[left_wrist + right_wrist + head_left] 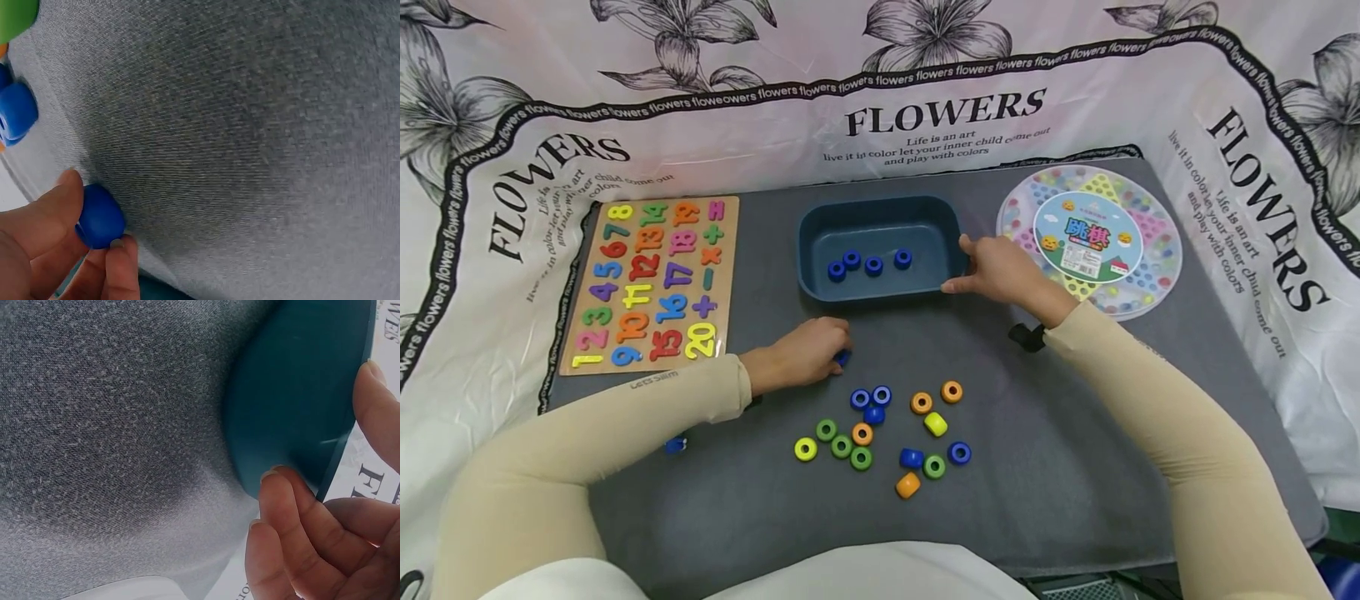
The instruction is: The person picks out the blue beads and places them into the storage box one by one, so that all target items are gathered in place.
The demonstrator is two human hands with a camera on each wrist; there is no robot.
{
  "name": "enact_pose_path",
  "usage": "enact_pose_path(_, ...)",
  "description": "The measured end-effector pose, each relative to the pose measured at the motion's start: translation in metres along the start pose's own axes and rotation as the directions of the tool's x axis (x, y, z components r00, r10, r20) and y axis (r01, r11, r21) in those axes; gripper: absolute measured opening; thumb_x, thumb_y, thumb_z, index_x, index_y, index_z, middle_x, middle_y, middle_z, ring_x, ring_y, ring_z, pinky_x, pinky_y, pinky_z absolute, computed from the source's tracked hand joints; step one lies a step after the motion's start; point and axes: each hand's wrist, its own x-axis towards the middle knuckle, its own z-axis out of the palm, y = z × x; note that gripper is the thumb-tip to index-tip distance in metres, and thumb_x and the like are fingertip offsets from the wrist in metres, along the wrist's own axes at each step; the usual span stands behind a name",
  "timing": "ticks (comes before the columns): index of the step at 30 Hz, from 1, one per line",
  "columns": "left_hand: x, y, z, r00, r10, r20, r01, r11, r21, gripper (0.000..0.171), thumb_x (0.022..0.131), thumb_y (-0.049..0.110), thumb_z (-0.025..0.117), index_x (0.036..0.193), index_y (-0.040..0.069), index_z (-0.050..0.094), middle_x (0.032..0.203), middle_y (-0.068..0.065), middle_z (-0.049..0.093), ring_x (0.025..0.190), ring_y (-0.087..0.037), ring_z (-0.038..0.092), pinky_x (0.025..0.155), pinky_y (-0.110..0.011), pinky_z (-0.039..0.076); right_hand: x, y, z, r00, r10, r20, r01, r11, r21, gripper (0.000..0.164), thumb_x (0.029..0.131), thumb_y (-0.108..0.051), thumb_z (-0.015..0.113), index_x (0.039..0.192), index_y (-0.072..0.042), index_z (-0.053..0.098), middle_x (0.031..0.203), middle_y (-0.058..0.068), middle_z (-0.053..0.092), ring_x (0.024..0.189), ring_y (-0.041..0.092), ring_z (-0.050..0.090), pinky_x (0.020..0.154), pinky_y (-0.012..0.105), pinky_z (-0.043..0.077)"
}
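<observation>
My left hand (805,354) pinches a blue bead (102,217) between thumb and fingertips, just above the grey tabletop and in front of the dark teal tray (880,293). In the head view, most of that bead is hidden behind the hand. My right hand (1002,268) holds the tray by its right end, with fingers against the outer wall and at the rim. Several blue beads (873,266) lie in the tray. Nearer to me are loose beads: blue (958,452), green (934,466), orange (907,485) and yellow (806,449).
A wooden board with coloured numbers (647,283) lies at the left. Behind my right hand is a round board-game box (1157,250). A small blue object (676,444) sits beside my left sleeve. Flower-printed cloth (940,100) rises around the table's back and sides.
</observation>
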Motion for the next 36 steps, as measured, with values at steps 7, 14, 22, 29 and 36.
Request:
enact_pose_path(7,0.003,0.013,-0.029,0.998,0.024,-0.053,-0.020,0.996,0.083,0.015,0.075,0.021,0.077,0.086,0.012,0.073,0.086,-0.001,0.063,0.081,-0.018,0.056,0.072,-0.034,0.050,0.000,-0.001,-0.002,1.000,-0.010,0.007,0.010,1.000,0.022,0.089,0.076,-0.048,0.071,0.142,-0.001,0.034,0.063,0.007,0.058,0.052,0.017,0.046,0.049,0.028,0.034)
enact_pose_path(14,0.022,0.015,-0.088,0.987,0.002,-0.162,0.012,0.996,0.086,0.024,0.079,0.026,0.074,0.097,0.011,0.073,0.097,-0.003,0.068,0.088,-0.019,0.061,0.075,-0.035,0.052,0.001,0.001,-0.001,1.000,-0.020,-0.018,0.021,1.000,0.015,0.080,0.076,-0.047,0.071,0.136,-0.001,0.044,0.073,0.009,0.065,0.057,0.018,0.052,0.052,0.028,0.037)
enact_pose_path(22,0.042,-0.009,-0.108,0.983,-0.152,-0.101,0.150,0.988,-0.018,0.030,0.081,0.025,0.072,0.106,0.009,0.071,0.106,-0.007,0.068,0.096,-0.021,0.063,0.080,-0.038,0.052,0.000,0.002,0.008,0.999,-0.032,-0.002,0.032,0.999,0.025,0.088,0.076,-0.049,0.071,0.141,0.000,0.037,0.076,0.008,0.067,0.059,0.017,0.055,0.054,0.028,0.039)
enact_pose_path(29,0.064,-0.030,-0.109,0.983,-0.185,-0.005,0.185,0.983,-0.018,0.031,0.080,0.026,0.073,0.106,0.009,0.071,0.107,-0.007,0.068,0.096,-0.022,0.063,0.079,-0.039,0.053,0.000,0.002,0.001,1.000,-0.021,-0.003,0.021,1.000,0.023,0.089,0.076,-0.049,0.071,0.141,0.000,0.036,0.088,0.011,0.071,0.064,0.017,0.058,0.055,0.028,0.041)
enact_pose_path(36,0.082,-0.040,-0.106,0.978,-0.203,0.050,0.206,0.977,-0.060,0.030,0.078,0.023,0.075,0.103,0.007,0.072,0.103,-0.008,0.069,0.088,-0.022,0.064,0.077,-0.038,0.053,0.000,0.004,0.001,1.000,-0.017,-0.005,0.018,0.999,0.034,0.088,0.075,-0.049,0.072,0.140,0.000,0.038,0.087,0.011,0.071,0.065,0.017,0.059,0.055,0.028,0.042)
